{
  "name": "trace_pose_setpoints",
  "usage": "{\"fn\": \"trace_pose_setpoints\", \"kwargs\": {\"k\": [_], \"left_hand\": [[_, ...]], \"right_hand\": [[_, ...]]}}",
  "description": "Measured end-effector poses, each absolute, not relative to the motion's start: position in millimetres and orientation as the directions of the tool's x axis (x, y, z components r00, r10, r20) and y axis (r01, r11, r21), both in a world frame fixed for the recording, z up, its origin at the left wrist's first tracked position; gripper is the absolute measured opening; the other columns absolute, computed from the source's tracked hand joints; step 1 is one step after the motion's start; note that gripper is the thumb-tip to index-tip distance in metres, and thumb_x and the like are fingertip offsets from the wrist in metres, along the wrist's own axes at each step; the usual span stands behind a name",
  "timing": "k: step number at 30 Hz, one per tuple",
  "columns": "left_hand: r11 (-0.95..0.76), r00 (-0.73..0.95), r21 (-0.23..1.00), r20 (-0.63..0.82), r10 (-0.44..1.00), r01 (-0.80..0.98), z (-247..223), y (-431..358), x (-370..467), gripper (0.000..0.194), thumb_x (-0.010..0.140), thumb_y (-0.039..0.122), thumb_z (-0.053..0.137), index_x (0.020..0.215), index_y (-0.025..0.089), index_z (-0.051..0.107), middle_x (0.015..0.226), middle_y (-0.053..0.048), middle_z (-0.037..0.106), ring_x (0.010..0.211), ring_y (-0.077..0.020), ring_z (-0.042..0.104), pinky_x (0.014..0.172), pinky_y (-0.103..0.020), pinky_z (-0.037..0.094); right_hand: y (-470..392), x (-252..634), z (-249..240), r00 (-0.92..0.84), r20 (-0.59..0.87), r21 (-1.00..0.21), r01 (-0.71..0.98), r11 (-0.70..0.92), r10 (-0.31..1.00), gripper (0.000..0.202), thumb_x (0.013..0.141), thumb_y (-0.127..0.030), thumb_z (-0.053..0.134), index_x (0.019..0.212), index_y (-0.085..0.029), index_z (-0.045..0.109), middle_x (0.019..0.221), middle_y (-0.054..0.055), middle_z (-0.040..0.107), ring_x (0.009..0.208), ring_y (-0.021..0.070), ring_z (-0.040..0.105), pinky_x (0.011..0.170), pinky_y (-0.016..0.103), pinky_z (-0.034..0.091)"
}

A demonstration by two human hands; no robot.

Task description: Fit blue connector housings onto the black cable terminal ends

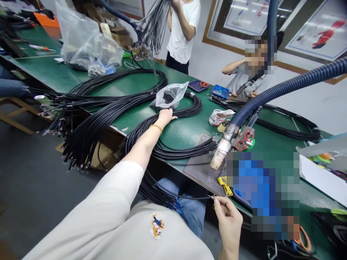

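My left hand (166, 116) reaches out to the near edge of a clear plastic bag (177, 94) that holds small black parts (168, 98). Its thumb sticks out to the right; the other fingers are mostly hidden, so their grip does not show. Under that arm lies a coiled bundle of black cables (141, 131). Close to my body, my right hand (228, 216) is closed in a pinch at the stripped end of one black cable (189, 197). That cable runs from a bunch of cables (155, 191) with blue-tipped ends over my lap.
A ribbed hose (287, 86) arches over the green table (184, 133), its pale nozzle (220, 153) near the front edge. A yellow tool (225, 186) lies beside it. More cables (92, 133) overhang the left edge. Two people work across the table.
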State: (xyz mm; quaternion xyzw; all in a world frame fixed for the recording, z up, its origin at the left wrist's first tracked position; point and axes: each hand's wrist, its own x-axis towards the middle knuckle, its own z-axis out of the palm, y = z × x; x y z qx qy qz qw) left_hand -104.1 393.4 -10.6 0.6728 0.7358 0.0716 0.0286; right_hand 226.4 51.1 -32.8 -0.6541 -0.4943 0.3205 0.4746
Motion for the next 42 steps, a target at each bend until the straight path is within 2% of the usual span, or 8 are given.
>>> {"fn": "trace_pose_setpoints", "kwargs": {"k": [5,10,13,17,21,27,37,42], "left_hand": [[0.105,-0.111,0.159,0.028,0.993,0.982,-7,393,-103,0.076,0.094,0.065,0.041,0.133,0.001,0.050,0.129,-0.030,0.059,0.123,-0.0399,0.055,0.103,-0.046,0.039],[0.068,-0.073,0.172,0.019,0.997,0.983,13,373,-98,0.082,0.085,0.045,0.069,0.145,-0.003,0.039,0.142,-0.035,0.046,0.134,-0.0482,0.043,0.109,-0.059,0.033],[-0.091,0.073,0.201,0.091,0.993,0.975,24,331,-85,0.073,0.089,0.037,0.065,0.150,0.007,0.037,0.148,-0.026,0.045,0.139,-0.0390,0.040,0.115,-0.051,0.029],[-0.412,0.395,0.264,0.117,0.911,0.872,13,245,-51,0.046,0.091,0.057,0.057,0.123,0.025,0.065,0.119,-0.006,0.066,0.113,-0.0209,0.057,0.098,-0.030,0.043],[-0.744,0.685,0.139,0.310,0.659,0.653,-20,184,-20,0.034,0.093,0.047,0.059,0.108,0.019,0.069,0.102,-0.009,0.066,0.095,-0.0223,0.057,0.079,-0.033,0.042],[-0.622,0.577,0.032,0.339,0.743,0.783,-41,194,-4,0.024,0.098,0.024,0.049,0.084,0.019,0.068,0.090,-0.009,0.064,0.086,-0.0220,0.054,0.072,-0.035,0.036],[-0.434,0.382,0.090,0.336,0.861,0.896,-31,224,16,0.022,0.095,0.019,0.048,0.088,0.017,0.068,0.095,-0.014,0.065,0.092,-0.0291,0.055,0.071,-0.040,0.040],[-0.441,0.249,0.378,0.460,0.852,0.814,-26,187,12,0.021,0.095,0.032,0.056,0.093,0.018,0.071,0.095,-0.010,0.070,0.098,-0.0274,0.057,0.083,-0.042,0.044]], "right_hand": [[54,226,-31,0.288,0.064,-0.925,0.375,-0.051,0.955,0.031,0.076,-0.047,0.073,0.074,-0.016,0.069,0.066,0.001,0.058,0.054,0.0091,0.043,0.051,0.024,0.034],[56,228,-33,0.275,0.059,-0.920,0.387,-0.054,0.960,0.031,0.076,-0.047,0.072,0.075,-0.016,0.069,0.065,0.000,0.057,0.052,0.0087,0.041,0.051,0.024,0.033],[59,228,-35,0.277,0.051,-0.925,0.376,-0.060,0.959,0.031,0.076,-0.047,0.073,0.075,-0.016,0.069,0.065,0.000,0.057,0.053,0.0085,0.040,0.051,0.024,0.032],[64,225,-34,0.263,0.047,-0.929,0.365,-0.054,0.964,0.030,0.076,-0.046,0.072,0.074,-0.016,0.069,0.063,-0.001,0.055,0.052,0.0079,0.037,0.049,0.023,0.030],[67,225,-30,0.239,0.070,-0.924,0.382,-0.028,0.968,0.029,0.078,-0.044,0.070,0.072,-0.016,0.068,0.062,0.000,0.055,0.052,0.0078,0.036,0.049,0.023,0.029],[66,226,-27,0.234,0.097,-0.912,0.409,-0.007,0.967,0.025,0.080,-0.040,0.068,0.072,-0.016,0.067,0.061,-0.002,0.051,0.052,0.0070,0.032,0.049,0.023,0.026],[65,225,-25,0.231,0.137,-0.900,0.435,0.024,0.963,0.023,0.082,-0.036,0.064,0.070,-0.016,0.067,0.060,-0.004,0.048,0.051,0.0064,0.030,0.049,0.023,0.025],[69,218,-20,0.236,0.125,-0.911,0.413,0.017,0.964,0.021,0.083,-0.033,0.062,0.070,-0.016,0.066,0.057,-0.005,0.044,0.051,0.0060,0.030,0.049,0.023,0.024]]}}
